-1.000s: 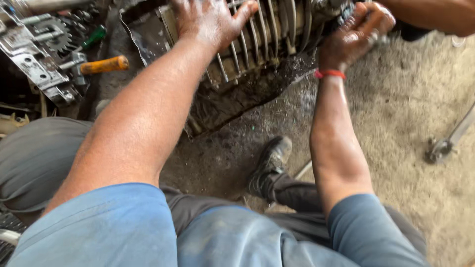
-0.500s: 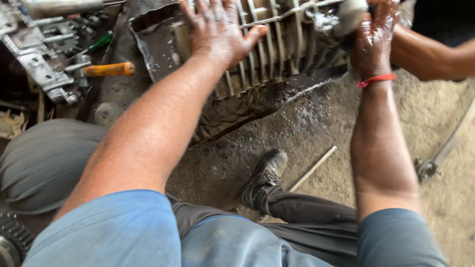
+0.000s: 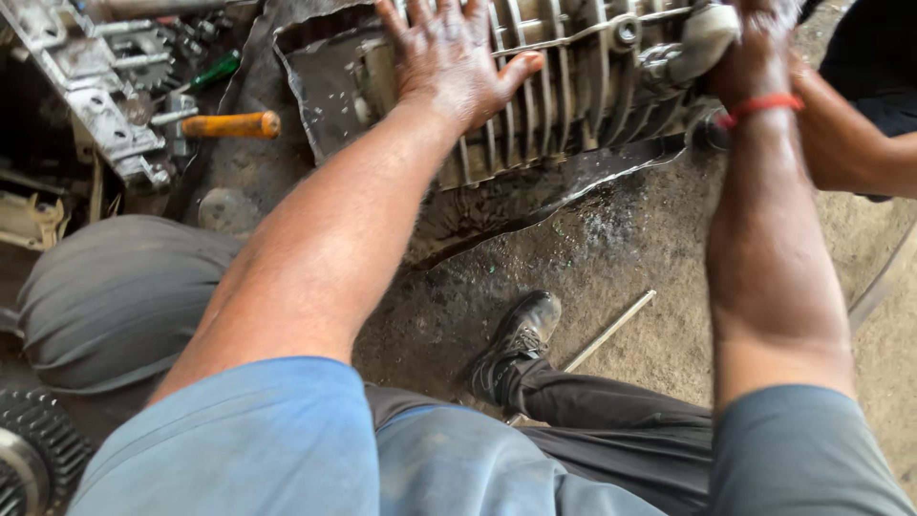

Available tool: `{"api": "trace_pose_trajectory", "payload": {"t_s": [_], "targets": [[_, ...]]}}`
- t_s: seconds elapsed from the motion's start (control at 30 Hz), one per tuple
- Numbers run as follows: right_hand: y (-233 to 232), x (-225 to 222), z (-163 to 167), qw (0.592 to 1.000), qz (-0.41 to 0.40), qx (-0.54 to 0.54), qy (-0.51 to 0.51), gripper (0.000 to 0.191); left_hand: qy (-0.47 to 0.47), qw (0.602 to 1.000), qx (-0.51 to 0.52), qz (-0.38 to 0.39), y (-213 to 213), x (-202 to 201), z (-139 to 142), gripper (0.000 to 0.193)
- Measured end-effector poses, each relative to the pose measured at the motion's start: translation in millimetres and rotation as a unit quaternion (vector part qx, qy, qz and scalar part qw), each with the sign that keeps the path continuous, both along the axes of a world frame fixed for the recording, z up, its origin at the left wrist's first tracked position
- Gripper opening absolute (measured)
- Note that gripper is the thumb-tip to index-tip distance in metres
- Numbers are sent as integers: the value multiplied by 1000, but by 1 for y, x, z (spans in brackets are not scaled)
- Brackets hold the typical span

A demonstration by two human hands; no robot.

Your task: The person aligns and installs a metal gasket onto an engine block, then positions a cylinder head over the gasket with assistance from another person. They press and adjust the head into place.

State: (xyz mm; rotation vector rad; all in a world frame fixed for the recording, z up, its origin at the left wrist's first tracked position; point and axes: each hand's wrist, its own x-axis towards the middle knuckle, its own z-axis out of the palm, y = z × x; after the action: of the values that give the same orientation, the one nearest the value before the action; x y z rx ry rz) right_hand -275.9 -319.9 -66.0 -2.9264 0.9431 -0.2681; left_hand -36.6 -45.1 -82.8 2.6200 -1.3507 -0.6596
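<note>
Cleaning step, judged. Left hand [image 3: 449, 62], fingers spread, braces finned metal casing [image 3: 573, 86] at twelve o'clock; right hand [image 3: 759, 48] apparently clenches pale rag [image 3: 705, 36] at one o'clock. Next calls for steady rubbing.

An orange-handled tool [image 3: 232, 124] lies left beside a green-handled screwdriver [image 3: 216, 70]. A thin metal rod [image 3: 608, 332] rests near a black boot [image 3: 516, 342]. A toothed steel gear [image 3: 33, 449] sits bottom-left.
</note>
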Motion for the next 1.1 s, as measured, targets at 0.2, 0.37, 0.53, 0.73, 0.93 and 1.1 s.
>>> {"api": "trace_pose_trajectory", "payload": {"t_s": [0.2, 0.37, 0.53, 0.73, 0.93, 1.1], "targets": [[55, -57, 8, 981, 96, 31, -166, 9, 26, 999, 36, -17, -1, -1, -2, 98], [44, -56, 23, 962, 95, 103, -235, 8, -17, 1000, 3, -2, -5, 0, -4, 102], [-10, 2, 21, 889, 85, 302, -333, 10, -18, 999, 32, -12, -3, 1, 2, 106], [-27, 46, 14, 958, 72, 123, -247, 23, -14, 999, 48, -7, -4, 7, 9, 111], [-18, 36, 19, 937, 53, 137, -316, 21, -21, 1000, 12, -16, -4, 6, 1, 111], [-16, -9, 27, 970, 113, 94, -195, 31, -22, 999, 24, -18, 0, 1, -3, 111]]}}
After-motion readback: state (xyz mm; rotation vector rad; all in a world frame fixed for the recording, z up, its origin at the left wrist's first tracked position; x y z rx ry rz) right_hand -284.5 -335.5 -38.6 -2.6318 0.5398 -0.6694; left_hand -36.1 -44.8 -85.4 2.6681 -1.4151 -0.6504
